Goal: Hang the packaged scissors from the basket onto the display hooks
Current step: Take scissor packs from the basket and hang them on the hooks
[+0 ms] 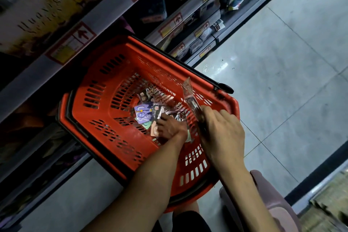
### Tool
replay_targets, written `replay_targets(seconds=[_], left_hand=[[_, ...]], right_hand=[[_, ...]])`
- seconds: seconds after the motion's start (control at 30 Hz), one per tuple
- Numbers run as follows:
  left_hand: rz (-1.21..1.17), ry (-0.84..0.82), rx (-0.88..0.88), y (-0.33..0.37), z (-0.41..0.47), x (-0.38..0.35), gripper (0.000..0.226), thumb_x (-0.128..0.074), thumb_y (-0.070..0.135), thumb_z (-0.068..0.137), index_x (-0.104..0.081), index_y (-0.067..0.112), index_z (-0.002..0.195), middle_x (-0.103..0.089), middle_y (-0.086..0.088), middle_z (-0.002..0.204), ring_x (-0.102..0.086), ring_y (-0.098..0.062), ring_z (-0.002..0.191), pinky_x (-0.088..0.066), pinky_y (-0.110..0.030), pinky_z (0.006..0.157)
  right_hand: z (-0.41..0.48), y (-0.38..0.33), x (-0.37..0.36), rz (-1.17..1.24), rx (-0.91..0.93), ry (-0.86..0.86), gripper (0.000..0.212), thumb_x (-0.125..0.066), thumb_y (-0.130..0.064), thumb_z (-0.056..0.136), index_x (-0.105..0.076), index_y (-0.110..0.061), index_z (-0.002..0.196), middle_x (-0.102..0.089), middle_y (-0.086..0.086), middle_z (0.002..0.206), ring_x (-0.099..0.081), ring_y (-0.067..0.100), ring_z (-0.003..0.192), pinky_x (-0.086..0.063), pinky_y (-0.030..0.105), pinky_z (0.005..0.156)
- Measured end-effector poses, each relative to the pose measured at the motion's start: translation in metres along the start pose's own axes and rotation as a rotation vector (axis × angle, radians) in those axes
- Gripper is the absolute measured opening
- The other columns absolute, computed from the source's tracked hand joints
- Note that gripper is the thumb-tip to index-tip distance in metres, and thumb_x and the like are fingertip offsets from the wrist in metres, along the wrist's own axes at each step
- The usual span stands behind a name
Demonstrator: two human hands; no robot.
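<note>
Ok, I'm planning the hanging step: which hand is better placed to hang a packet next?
Right. The right hand already grips a packet of scissors raised over the basket; the left hand is down among loose packets on its floor.

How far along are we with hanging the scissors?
Done: no hung packet shows in this view. In hand: the right hand grips one clear packet over the basket; the left hand reaches into the pile. Left: that whole pile on the basket floor.
</note>
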State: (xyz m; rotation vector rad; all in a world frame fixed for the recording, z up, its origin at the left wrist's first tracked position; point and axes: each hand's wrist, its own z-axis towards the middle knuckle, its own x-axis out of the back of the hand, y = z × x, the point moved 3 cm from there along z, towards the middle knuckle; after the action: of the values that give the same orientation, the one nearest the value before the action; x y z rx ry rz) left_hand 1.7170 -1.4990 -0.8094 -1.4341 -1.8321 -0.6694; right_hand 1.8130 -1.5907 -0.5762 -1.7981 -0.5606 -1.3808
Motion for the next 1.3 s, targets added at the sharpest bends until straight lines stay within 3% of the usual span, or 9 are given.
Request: replay_targets(seconds=[0.17,0.3,0.53,0.63,0.77,0.9,1.03,1.13,1.3], left_hand=[[-0.156,0.080,0.049,0.010,-0.015,-0.008,0.063,-0.065,0.017,0.093,-0.035,0.017,0.148,-0.032,-0.018,0.150,-0.042,-0.039,0.131,-0.047,-0.050,0.101],[-0.127,0.082,0.036,0.007,-0.013,-0.014,0.058,-0.053,0.012,0.097,-0.034,0.019,0.152,-0.042,-0.022,0.142,-0.048,-0.041,0.126,-0.048,-0.049,0.100],[-0.246,0.050,0.028,-0.009,-0.003,-0.006,0.051,-0.074,0.035,0.089,-0.048,0.019,0.130,-0.069,-0.015,0.129,-0.066,-0.034,0.120,-0.044,-0.042,0.099],[-0.383,-0.040,0.014,-0.029,0.001,0.000,0.034,-0.077,0.025,0.086,-0.069,0.015,0.117,-0.075,-0.017,0.116,-0.071,-0.037,0.109,-0.054,-0.040,0.090],[-0.597,-0.055,-0.051,-0.040,-0.005,0.049,0.030,-0.083,0.016,0.083,-0.076,0.008,0.111,-0.078,-0.020,0.107,-0.073,-0.038,0.099,-0.057,-0.039,0.086],[-0.772,-0.180,-0.213,-0.042,-0.030,0.115,0.021,-0.082,-0.005,0.083,-0.075,0.003,0.101,-0.077,-0.013,0.094,-0.072,-0.023,0.088,-0.057,-0.033,0.082],[-0.843,-0.285,-0.329,-0.049,-0.063,0.179,0.023,-0.078,-0.008,0.085,-0.073,0.015,0.087,-0.077,0.007,0.074,-0.072,-0.005,0.061,-0.055,-0.015,0.059],[-0.883,-0.322,-0.378,-0.054,-0.086,0.216,0.019,-0.081,-0.004,0.084,-0.075,0.012,0.093,-0.079,0.003,0.077,-0.075,-0.015,0.070,-0.058,-0.020,0.062],[-0.970,-0.330,-0.467,-0.055,-0.124,0.268,0.026,-0.085,0.003,0.083,-0.075,0.009,0.106,-0.082,-0.007,0.092,-0.079,-0.030,0.086,-0.063,-0.040,0.079]], right_hand=[[-0.003,0.001,0.000,-0.018,0.004,0.009,0.022,-0.074,-0.021,0.086,-0.059,-0.021,0.101,-0.064,-0.004,0.083,-0.052,0.024,0.075,-0.042,0.039,0.065],[-0.004,0.002,-0.001,0.000,0.001,0.035,0.023,-0.076,-0.020,0.085,-0.061,-0.018,0.102,-0.064,-0.001,0.082,-0.054,0.026,0.075,-0.045,0.040,0.065],[-0.003,0.002,-0.002,-0.011,0.007,0.036,0.033,-0.078,-0.019,0.081,-0.061,-0.019,0.110,-0.064,-0.003,0.084,-0.053,0.024,0.076,-0.042,0.038,0.066],[-0.006,0.004,-0.011,-0.001,0.007,-0.004,0.032,-0.075,-0.018,0.083,-0.060,-0.021,0.111,-0.063,-0.006,0.086,-0.053,0.023,0.077,-0.040,0.038,0.067],[-0.007,0.003,-0.002,0.091,0.019,0.033,0.022,-0.070,-0.027,0.091,-0.060,-0.022,0.110,-0.062,-0.007,0.085,-0.054,0.022,0.077,-0.042,0.038,0.067],[-0.006,0.001,0.008,0.135,0.011,0.063,0.021,-0.063,-0.032,0.094,-0.057,-0.022,0.111,-0.060,-0.007,0.085,-0.055,0.023,0.077,-0.041,0.036,0.066],[-0.005,-0.005,0.021,0.208,-0.012,0.043,0.015,-0.050,-0.038,0.101,-0.055,-0.027,0.110,-0.062,-0.008,0.088,-0.059,0.019,0.078,-0.046,0.036,0.067],[-0.006,-0.009,0.036,0.351,-0.117,0.015,0.008,-0.058,-0.035,0.098,-0.053,-0.033,0.104,-0.065,-0.013,0.093,-0.063,0.016,0.082,-0.047,0.033,0.065],[-0.028,-0.036,0.090,0.687,-0.295,0.160,0.032,-0.070,-0.019,0.095,-0.060,-0.045,0.111,-0.066,-0.023,0.106,-0.063,-0.003,0.096,-0.048,0.017,0.078]])
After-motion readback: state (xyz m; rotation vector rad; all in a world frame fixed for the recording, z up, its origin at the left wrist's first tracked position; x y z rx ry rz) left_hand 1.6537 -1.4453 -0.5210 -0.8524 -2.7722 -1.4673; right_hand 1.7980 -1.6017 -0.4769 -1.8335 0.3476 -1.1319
